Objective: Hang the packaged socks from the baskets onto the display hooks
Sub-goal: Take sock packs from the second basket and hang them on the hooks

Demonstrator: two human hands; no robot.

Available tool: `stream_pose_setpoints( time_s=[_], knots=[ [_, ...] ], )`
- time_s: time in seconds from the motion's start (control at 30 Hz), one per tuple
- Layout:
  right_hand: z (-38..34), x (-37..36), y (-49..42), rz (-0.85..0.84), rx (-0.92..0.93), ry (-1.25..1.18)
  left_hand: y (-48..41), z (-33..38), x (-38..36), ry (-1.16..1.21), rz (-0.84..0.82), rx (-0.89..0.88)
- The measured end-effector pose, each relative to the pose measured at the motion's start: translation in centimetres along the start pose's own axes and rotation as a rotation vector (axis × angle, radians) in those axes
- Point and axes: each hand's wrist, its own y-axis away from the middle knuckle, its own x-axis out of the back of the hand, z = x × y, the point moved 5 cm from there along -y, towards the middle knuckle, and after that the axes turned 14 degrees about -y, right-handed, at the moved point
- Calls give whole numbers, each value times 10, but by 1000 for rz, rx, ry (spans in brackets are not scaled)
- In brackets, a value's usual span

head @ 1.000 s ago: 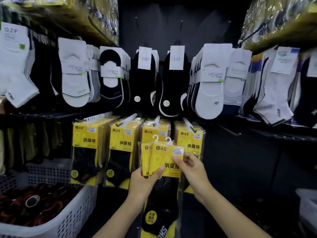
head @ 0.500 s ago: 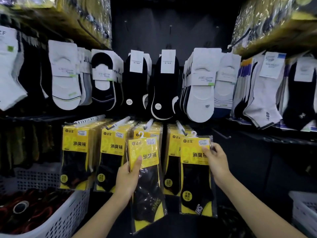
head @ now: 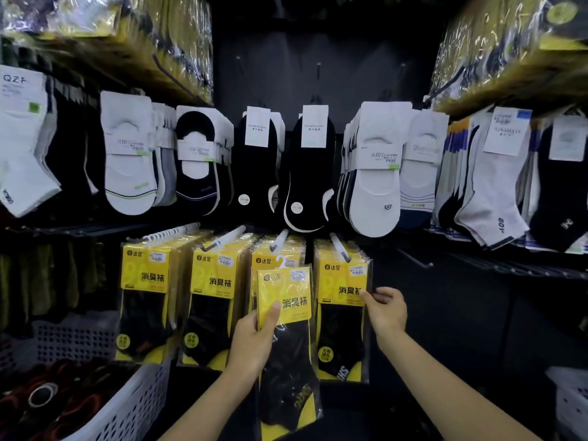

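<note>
My left hand (head: 254, 342) grips a yellow-and-black packaged sock pack (head: 286, 316) with a white hanger hook on top, held upright in front of the third display hook (head: 280, 240). My right hand (head: 386, 310) pinches the right edge of the front pack (head: 342, 300) that hangs on the fourth display hook (head: 339, 248). Further yellow packs fill the first hook (head: 168, 233) and the second hook (head: 222, 240) to the left.
A white perforated basket (head: 127, 405) with dark red and black items stands at the lower left. Another white basket (head: 571, 399) shows at the lower right edge. Rows of white and black socks hang above; wrapped yellow stock lies on the top shelves.
My right hand hung one pack on the fourth hook and has slid down its right edge. My left hand has raised the remaining pack toward the third hook.
</note>
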Motion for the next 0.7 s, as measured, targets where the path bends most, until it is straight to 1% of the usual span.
stream_pose_setpoints(
  time_s=[0.07, 0.27, 0.33, 0.43, 0.53, 0.63, 0.7],
  knots=[
    [-2, 2, 11, -24, 17, -27, 1, 1, -7, 2, -16, 6],
    [-20, 5, 49, -203, 103, -105, 10, 9, -40, 0, -116, -37],
    [-26, 4, 58, -293, 97, -130, 12, 15, -55, 10, -175, -65],
    [-29, 4, 66, -400, 29, -180, 15, 25, -74, 25, -253, -109],
    [-31, 12, 59, -365, 14, -218, 13, 31, -84, 61, -246, -138],
    [-37, 15, 43, -302, 48, -185, 7, 33, -87, 72, -226, -84],
    [-42, 8, 34, -307, 90, -165, 3, 34, -86, 39, -199, -63]
  ],
)
